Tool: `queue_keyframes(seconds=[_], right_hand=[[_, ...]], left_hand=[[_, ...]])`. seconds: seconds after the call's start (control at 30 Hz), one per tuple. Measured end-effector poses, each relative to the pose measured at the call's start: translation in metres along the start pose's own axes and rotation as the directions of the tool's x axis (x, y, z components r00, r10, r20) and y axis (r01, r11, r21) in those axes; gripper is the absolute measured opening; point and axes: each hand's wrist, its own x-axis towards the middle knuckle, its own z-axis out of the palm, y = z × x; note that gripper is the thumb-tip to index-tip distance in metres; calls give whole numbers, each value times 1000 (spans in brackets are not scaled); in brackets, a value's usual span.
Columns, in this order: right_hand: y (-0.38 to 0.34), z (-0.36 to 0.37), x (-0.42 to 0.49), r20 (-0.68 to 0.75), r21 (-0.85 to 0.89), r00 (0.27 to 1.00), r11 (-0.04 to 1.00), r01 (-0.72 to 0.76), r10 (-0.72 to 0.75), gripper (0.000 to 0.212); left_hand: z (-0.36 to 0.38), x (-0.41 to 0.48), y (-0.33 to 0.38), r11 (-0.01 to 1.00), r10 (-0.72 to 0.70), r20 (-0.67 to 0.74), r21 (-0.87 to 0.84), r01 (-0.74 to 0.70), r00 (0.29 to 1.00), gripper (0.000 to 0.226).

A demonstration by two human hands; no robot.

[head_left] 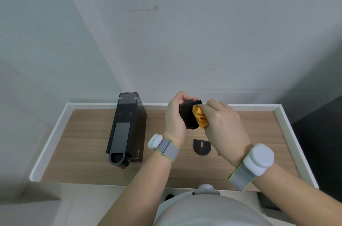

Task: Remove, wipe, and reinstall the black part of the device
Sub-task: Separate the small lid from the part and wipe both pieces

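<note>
Left hand (174, 118) grips black plastic tray part (188, 116) above wooden surface's (83, 142) far edge; right hand (222, 125) pinches orange cloth (200, 117) against it; dark upright device (125, 127) left of centre; black slotted grate (202, 146) near front edge.

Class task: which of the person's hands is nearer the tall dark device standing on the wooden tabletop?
Left. The left hand is just right of the tall dark device; the right hand is further right, beyond it.

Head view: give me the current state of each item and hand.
Device: upright on the table, untouched.
Black part: removed, held up in left hand.
Orange cloth: pressed against the part by right hand.
Slotted black piece: lying flat on table.
</note>
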Motion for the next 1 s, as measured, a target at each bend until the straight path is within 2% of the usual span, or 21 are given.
queue_keyframes(seconds=[0.1, 0.2, 0.3, 0.37, 0.47, 0.57, 0.67, 0.7, 0.73, 0.8, 0.87, 0.93, 1.0], right_hand=[[-2, -3, 4, 102, -57, 995, 998, 6, 0, 29], [-9, -6, 6, 187, -25, 982, 999, 42, -36, 26], [-9, -7, 7, 230, 118, 970, 992, 54, -80, 22], [-7, -7, 7, 281, 278, 957, 961, -4, -77, 30], [-2, -9, 11, 370, 529, 928, 832, -165, -51, 37], [5, -18, 14, 463, 663, 884, 687, -299, -63, 28], [9, -35, 12, 436, 778, 899, 488, -395, 33, 13], [10, -41, 10, 381, 790, 920, 484, -377, 93, 9], [12, -45, 8, 312, 782, 940, 525, -337, 139, 6], [13, -51, 5, 170, 702, 974, 676, -226, 149, 11], [14, -49, 4, 73, 503, 997, 863, -49, 14, 14], [9, -40, 3, 106, 283, 986, 954, 98, -132, 8], [1, -32, 1, 199, 219, 962, 965, 143, -188, 12]], left_hand=[[0, 0, -3, 1000, 11, -39, -22, -12, 999, 19], [-5, 6, -2, 1000, 26, -81, 13, -25, 996, 16], [-9, 7, -1, 997, 52, -81, 53, -48, 995, 17], [-10, 5, 1, 1000, 24, -76, 19, -22, 997, 16], [-15, 5, -2, 998, 38, -20, -54, -39, 999, 19], [-19, 10, -5, 982, 61, 62, -182, -48, 996, 27], [-21, 16, -1, 969, 48, 143, -248, -11, 989, 29], [-21, 17, 2, 964, 41, 169, -267, 6, 985, 29], [-23, 17, 5, 959, 32, 192, -281, 23, 981, 28], [-24, 16, 7, 957, 18, 225, -286, 49, 974, 28], [-23, 15, 6, 960, 5, 227, -274, 59, 974, 28], [-20, 15, 6, 969, 24, 210, -246, 29, 977, 29], [-17, 15, 5, 984, 51, 188, -176, -17, 981, 29]])
